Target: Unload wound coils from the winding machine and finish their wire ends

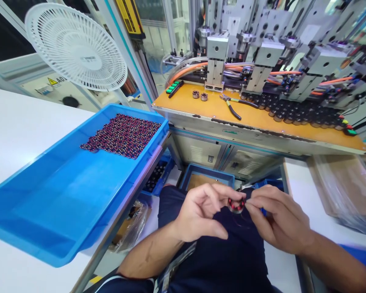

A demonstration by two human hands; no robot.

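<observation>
In front of my lap, a small ring-shaped stator (236,205) with red and dark segments sits between my two hands. My left hand (201,213) grips it at the fingertips, the thumb held away from it. At the stator's right edge my right hand (279,215) pinches with thumb and forefinger; a thin wire seems to be there, too fine to make out clearly. To my left, many similar small parts (125,136) lie packed at the far end of a blue tray (70,195).
A machine (218,49) with several upright heads stands behind an orange ledge (186,103). On the ledge are cutting pliers (232,108), two small metal rings (199,95) and a row of dark cylinders (295,112). A white fan (79,53) stands at upper left; plastic-wrapped cardboard (338,187) lies right.
</observation>
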